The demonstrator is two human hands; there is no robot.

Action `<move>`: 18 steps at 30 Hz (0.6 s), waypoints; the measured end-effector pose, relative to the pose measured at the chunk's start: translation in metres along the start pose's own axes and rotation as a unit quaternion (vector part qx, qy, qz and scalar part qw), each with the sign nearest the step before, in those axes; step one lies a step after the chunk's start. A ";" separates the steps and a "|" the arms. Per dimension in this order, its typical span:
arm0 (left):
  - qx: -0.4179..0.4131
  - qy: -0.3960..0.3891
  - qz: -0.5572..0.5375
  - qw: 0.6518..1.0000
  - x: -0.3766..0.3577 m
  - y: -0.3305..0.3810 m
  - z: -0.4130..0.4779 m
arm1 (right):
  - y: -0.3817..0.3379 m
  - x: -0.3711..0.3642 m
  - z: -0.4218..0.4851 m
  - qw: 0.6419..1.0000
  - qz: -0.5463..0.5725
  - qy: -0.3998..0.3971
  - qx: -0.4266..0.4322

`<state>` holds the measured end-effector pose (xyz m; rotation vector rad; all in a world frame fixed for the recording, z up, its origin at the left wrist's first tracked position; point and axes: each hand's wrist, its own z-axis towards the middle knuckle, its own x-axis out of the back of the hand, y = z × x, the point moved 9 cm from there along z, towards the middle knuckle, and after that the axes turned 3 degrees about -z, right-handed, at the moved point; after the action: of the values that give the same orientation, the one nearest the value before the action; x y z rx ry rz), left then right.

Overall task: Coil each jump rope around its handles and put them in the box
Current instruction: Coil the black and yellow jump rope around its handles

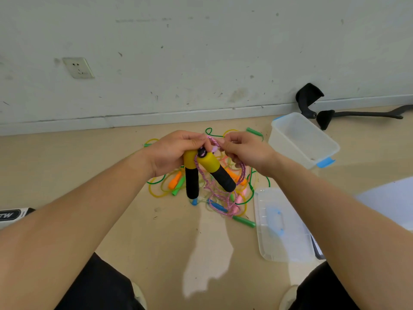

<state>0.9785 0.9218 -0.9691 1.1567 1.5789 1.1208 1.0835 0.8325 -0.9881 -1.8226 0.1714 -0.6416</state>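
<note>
My left hand (pixel 173 151) grips the yellow tops of two yellow-and-black jump rope handles (pixel 210 168), which point down and splay apart. A pink braided rope (pixel 214 191) hangs from them in loose loops. My right hand (pixel 243 149) pinches that pink rope just right of the handle tops. On the floor under my hands lies a tangle of other jump ropes (pixel 241 211) with green, orange, blue and pink handles and yellow and green cords. The clear plastic box (pixel 301 142) with blue latches stands open to the right, nothing visible in it.
The box's clear lid (pixel 281 229) with a blue handle lies flat on the floor at near right. Black objects (pixel 312 101) rest by the wall behind the box. A wall with a socket (pixel 78 67) runs across the back. My knees frame the bottom edge.
</note>
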 end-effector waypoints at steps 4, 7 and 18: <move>-0.004 0.005 -0.077 0.997 0.001 -0.001 0.000 | 0.009 -0.012 0.000 0.999 0.033 0.003 -0.027; -0.007 -0.024 -0.110 0.994 -0.004 -0.001 0.000 | 0.008 -0.022 -0.002 0.997 0.070 0.000 -0.030; -0.018 0.118 -0.087 0.989 0.024 -0.001 0.004 | 0.013 -0.017 -0.008 0.997 -0.019 0.039 -0.062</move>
<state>0.9774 0.9461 -0.9738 0.8689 1.7940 1.1979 1.0676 0.8287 -1.0044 -1.9248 0.2342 -0.7428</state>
